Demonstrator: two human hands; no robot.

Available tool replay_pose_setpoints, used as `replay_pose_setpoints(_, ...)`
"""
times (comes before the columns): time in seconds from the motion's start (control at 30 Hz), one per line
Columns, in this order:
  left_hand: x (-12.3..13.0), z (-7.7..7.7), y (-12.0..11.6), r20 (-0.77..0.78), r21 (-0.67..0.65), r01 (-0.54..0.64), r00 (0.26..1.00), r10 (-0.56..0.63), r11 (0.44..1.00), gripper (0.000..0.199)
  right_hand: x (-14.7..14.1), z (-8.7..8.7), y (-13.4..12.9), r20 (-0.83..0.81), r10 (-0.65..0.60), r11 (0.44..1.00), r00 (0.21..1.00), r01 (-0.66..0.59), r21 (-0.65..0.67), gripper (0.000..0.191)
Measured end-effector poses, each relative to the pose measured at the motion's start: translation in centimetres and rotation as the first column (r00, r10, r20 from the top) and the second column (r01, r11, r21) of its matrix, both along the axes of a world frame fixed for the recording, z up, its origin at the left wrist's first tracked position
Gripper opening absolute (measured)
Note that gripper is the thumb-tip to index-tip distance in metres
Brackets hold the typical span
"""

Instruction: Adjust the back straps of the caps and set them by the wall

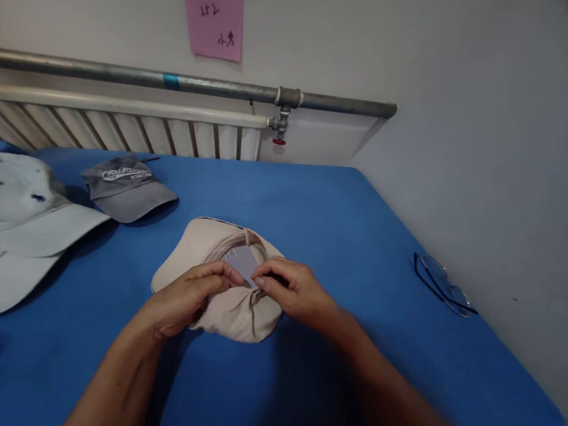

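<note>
A beige baseball cap (pixel 238 318) lies tipped over on the blue tabletop, its brim pointing away and to the left and its inside showing. A greyish panel with small print (pixel 242 262) is visible inside the crown. My left hand (pixel 196 292) grips the cap's near edge from the left, with the fingers reaching into the opening. Opposite it, my right hand (pixel 294 289) pinches the back edge of the cap between thumb and fingers. The two sets of fingertips nearly meet there. Part of the rim is hidden beneath my fingers.
Pale caps (pixel 7 206) sit overlapping at the left, and a grey cap (pixel 128 188) with lettering stands behind. Eyeglasses (pixel 444 284) lie by the right edge of the blue tabletop (pixel 313 203). A radiator (pixel 156 135) and a metal pipe (pixel 99 69) run along the wall.
</note>
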State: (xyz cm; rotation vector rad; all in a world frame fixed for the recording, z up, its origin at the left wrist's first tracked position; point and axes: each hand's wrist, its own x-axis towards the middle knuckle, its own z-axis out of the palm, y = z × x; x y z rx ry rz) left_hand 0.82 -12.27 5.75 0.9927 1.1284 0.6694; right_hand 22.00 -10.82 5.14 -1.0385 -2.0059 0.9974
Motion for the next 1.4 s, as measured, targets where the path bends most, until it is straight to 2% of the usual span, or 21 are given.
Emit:
replay_pose_setpoints(0.23, -0.3, 0.2, 0.1, 0.143, -0.052, -0.016, 0.989, 0.023, 0.999, 0.021, 0.3, 0.3, -0.1, -0.057, 0.041, 0.998, 0.998, -0.043, -0.040, 0.011)
replay_pose_setpoints(0.3, -0.3, 0.2, 0.0, 0.176, -0.046, 0.028, 0.984, -0.020, 0.999, 0.026, 0.6, 0.3, -0.2, -0.044, 0.063, 0.997, 0.997, -0.064, -0.038, 0.020)
replay_pose_setpoints(0.37, -0.1, 0.0, 0.0, 0.190, -0.042, 0.072, 0.980, -0.063, 0.997, 0.033, 0.8, 0.2, -0.2, -0.012, 0.068, 0.998, 0.998, -0.068, -0.013, 0.027)
replay_pose_setpoints(0.47, 0.1, -0.5, 0.1, 0.181, -0.020, 0.083, 0.980, -0.078, 0.996, 0.035, 0.7, 0.0, -0.3, 0.051, 0.055, 0.996, 0.997, -0.058, 0.060, 0.027)
replay_pose_setpoints(0.6, 0.3, -0.9, 0.1, 0.120, 0.023, 0.023, 0.992, -0.025, 0.999, 0.032, 0.2, 0.0, -0.4, 0.117, 0.057, 0.990, 0.991, -0.071, 0.120, 0.026)
replay_pose_setpoints(0.83, 0.4, -0.1, 0.1, 0.149, 0.006, -0.112, 0.983, 0.110, 0.994, 0.031, 0.2, 0.3, -0.4, 0.125, 0.058, 0.998, 0.990, -0.062, 0.032, 0.025)
replay_pose_setpoints(0.9, 0.2, -0.1, 0.0, 0.161, 0.005, -0.089, 0.983, 0.087, 0.996, 0.030, 0.3, 0.2, -0.4, 0.110, 0.055, 0.998, 0.992, -0.057, 0.007, 0.027)
replay_pose_setpoints(1.0, -0.1, -0.1, 0.0, 0.114, 0.083, 0.035, 0.992, -0.045, 0.996, 0.024, 0.5, -0.1, -0.3, 0.104, 0.057, 0.998, 0.993, -0.057, -0.003, 0.028)
replay_pose_setpoints(1.07, -0.4, 0.0, -0.1, -0.014, 0.220, 0.135, 0.991, -0.135, 0.966, 0.020, 0.5, -0.2, -0.4, 0.096, 0.056, 0.998, 0.994, -0.059, 0.028, 0.030)
replay_pose_setpoints(1.13, -0.6, 0.2, -0.1, -0.187, 0.395, 0.215, 0.971, -0.152, 0.893, 0.017, 0.5, -0.2, -0.5, 0.096, 0.047, 0.993, 0.994, -0.057, 0.102, 0.033)
replay_pose_setpoints(1.2, -0.7, 0.3, -0.2, -0.331, 0.543, 0.262, 0.940, -0.083, 0.798, 0.015, 0.5, -0.2, -0.6, 0.110, 0.022, 0.975, 0.994, -0.046, 0.216, 0.033)
replay_pose_setpoints(1.3, -0.6, 0.4, -0.3, -0.460, 0.672, 0.297, 0.885, 0.068, 0.679, 0.016, 0.4, 0.1, -0.9, 0.133, -0.058, 0.915, 0.989, -0.001, 0.404, 0.032)
replay_pose_setpoints(1.4, -0.2, 0.3, -0.5, -0.520, 0.718, 0.338, 0.841, 0.147, 0.608, 0.020, 0.5, 0.4, -1.1, 0.138, -0.152, 0.840, 0.979, 0.054, 0.539, 0.030)
